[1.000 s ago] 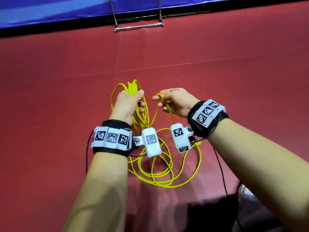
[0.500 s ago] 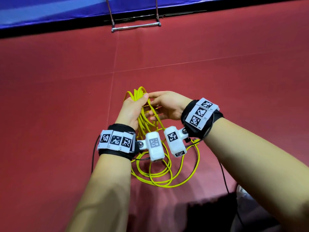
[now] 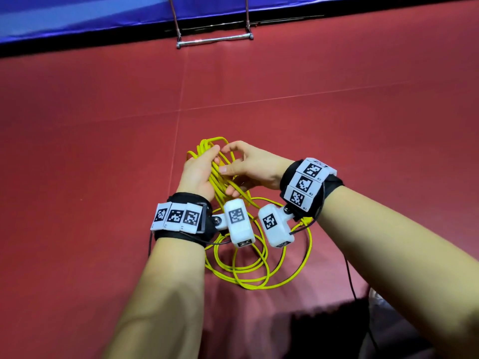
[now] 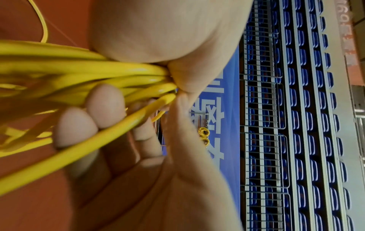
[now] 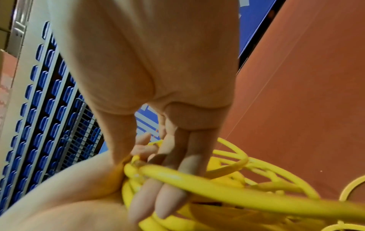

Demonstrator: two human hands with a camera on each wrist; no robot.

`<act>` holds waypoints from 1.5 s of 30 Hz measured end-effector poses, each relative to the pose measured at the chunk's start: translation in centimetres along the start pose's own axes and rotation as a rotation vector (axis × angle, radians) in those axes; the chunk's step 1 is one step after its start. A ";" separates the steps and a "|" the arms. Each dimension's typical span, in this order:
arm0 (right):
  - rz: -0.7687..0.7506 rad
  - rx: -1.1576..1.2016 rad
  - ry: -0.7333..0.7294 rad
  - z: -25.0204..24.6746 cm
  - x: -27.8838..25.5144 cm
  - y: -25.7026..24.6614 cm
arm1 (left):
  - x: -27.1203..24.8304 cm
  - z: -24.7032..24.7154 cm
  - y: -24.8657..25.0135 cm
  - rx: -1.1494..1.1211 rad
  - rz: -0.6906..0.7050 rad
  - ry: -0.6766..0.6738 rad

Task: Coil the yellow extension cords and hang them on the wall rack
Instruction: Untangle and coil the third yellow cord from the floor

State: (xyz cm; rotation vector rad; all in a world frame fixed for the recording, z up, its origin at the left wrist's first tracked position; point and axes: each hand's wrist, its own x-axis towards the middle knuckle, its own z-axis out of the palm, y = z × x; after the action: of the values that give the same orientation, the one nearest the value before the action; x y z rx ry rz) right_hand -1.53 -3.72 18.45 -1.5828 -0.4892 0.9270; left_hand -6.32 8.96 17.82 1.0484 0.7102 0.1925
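- left hand point(image 3: 198, 174) is wrapped around a bunch of yellow cord point(image 3: 220, 182) loops, the rest hanging down near the red floor point(image 3: 77, 151)
- right hand point(image 3: 250, 168) sits just right of it, fingers point(image 5: 158, 198) straight, laid against the loops
- metal rack point(image 3: 215, 42) far off by the blue wall point(image 3: 77, 16)

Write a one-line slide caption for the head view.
Left hand grips gathered loops of thin yellow extension cord while the right hand feeds another loop, above a red floor.
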 end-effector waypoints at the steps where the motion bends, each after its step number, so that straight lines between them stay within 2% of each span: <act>1: 0.026 0.008 -0.029 -0.3 0.0 0.2 | 0.2 -0.3 0.2 -0.022 0.005 0.019; 5: 0.023 -0.097 -0.198 -0.8 -0.4 1.8 | 0.9 -1.2 1.3 -0.108 0.035 0.077; 9: -0.008 -0.144 -0.239 -0.1 -0.2 2.2 | 0.5 -1.5 1.8 -0.149 0.085 0.120; 12: 0.019 -0.367 -0.293 -0.6 0.2 2.6 | 0.1 -1.9 2.2 -0.192 0.100 0.152; 19: 0.112 -0.772 -0.114 -3.1 0.7 6.1 | 0.4 -3.2 3.3 -0.284 0.135 0.166; 25: 0.142 -1.081 0.098 -5.5 0.1 6.4 | 0.5 -4.1 4.5 -0.282 0.194 0.237; 28: 0.164 -1.128 0.146 -6.6 0.2 6.5 | 0.7 -4.6 5.3 -0.288 0.234 0.267; 31: 0.155 -1.104 0.206 -7.0 0.3 6.5 | 0.8 -4.8 5.9 -0.260 0.235 0.241; 33: 0.066 -1.029 0.293 -6.8 0.4 6.3 | 0.9 -4.9 6.0 -0.212 0.208 0.181; 35: -0.055 -0.859 0.364 -6.2 0.7 6.1 | 0.9 -5.0 6.2 -0.162 0.158 0.101; 38: -0.228 -0.656 0.388 -5.1 1.3 5.2 | 0.7 -4.5 6.0 -0.046 0.063 -0.049; 42: -0.467 -0.623 0.391 -4.4 2.0 3.2 | -0.5 -2.6 5.1 0.155 0.008 -0.206; 45: -0.565 -0.711 0.404 -4.5 2.2 2.3 | -1.2 -1.5 4.0 0.239 -0.017 -0.313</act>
State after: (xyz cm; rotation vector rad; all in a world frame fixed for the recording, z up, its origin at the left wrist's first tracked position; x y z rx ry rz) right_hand 2.90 -5.46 15.62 -2.0330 -0.9746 -0.0290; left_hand -7.41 11.49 21.26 1.2664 0.4644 -0.0740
